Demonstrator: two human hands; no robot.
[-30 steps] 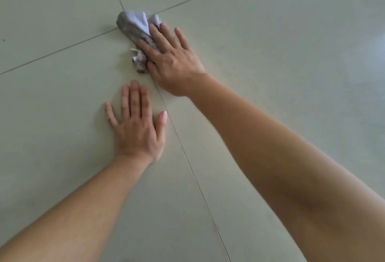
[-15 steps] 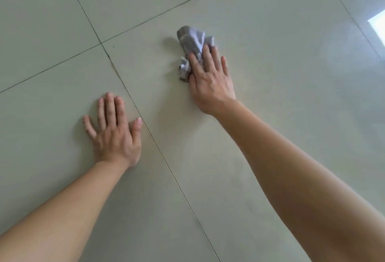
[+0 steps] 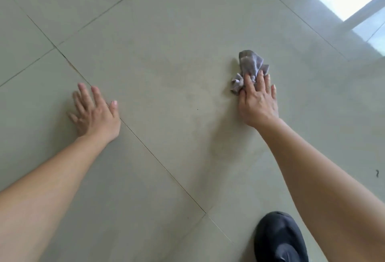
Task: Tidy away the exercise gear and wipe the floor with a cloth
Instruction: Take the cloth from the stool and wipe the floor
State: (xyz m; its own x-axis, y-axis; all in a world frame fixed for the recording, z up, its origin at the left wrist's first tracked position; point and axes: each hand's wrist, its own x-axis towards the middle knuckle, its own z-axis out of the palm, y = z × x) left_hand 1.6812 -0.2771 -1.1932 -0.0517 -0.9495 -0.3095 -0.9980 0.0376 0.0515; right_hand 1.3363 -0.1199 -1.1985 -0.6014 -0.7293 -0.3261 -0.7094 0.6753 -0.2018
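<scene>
Evidently our right hand presses the crumpled cloth flat-fingered to the floor, for wiping. Our left hand, spread and empty, braces us.

Single view: head-worn, wide-angle. Faces forward and steeply down at tiled floor, near range. Forearms enter from bottom corners, reaching up-frame. Left grip mid-left, right grip mid-right, both well inside frame. Black shoe toe at bottom edge. Grout lines run diagonal to frame.
</scene>
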